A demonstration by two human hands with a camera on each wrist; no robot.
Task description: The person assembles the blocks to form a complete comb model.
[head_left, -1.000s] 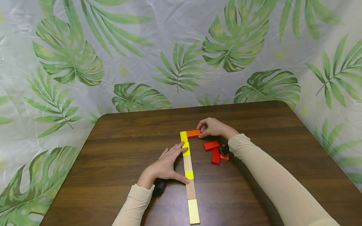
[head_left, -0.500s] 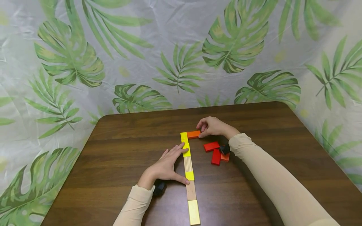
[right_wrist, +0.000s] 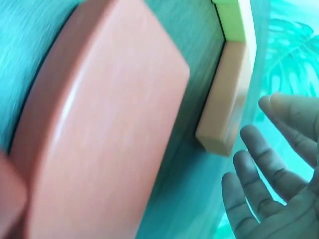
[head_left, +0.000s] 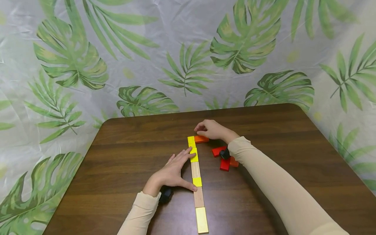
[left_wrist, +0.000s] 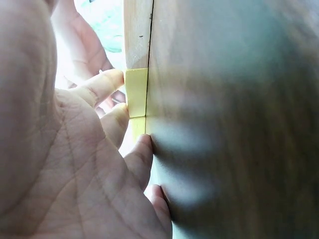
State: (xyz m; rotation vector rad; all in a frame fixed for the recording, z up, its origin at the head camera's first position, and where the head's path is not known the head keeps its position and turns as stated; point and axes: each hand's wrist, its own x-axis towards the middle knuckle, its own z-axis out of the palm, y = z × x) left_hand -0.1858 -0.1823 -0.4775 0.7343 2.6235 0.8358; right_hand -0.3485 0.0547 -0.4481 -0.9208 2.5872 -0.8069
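Note:
A straight line of yellow and plain wood blocks [head_left: 198, 197] runs up the table. My left hand [head_left: 170, 174] spreads along its left side; the thumb touches near a small yellow block [head_left: 197, 181] and a fingertip rests on another yellow block [head_left: 194, 159] higher up. At the far end, an orange block [head_left: 201, 139] lies crosswise, its end against the top yellow block [head_left: 191, 141]. Just beyond the orange block hovers my right hand [head_left: 215, 129], holding nothing. In the right wrist view its loosely bent fingers [right_wrist: 259, 196] are apart from that block [right_wrist: 224, 99].
Right of the line lie two red blocks [head_left: 224, 165] and an orange-red block [head_left: 233, 162], partly under the right wrist's black camera [head_left: 224, 154]. The brown wooden table [head_left: 117, 163] ends at a leaf-patterned cloth [head_left: 188, 65] behind.
My right hand has let go of the orange block's right end and shifted left and slightly up, above it. My left hand has stayed in place.

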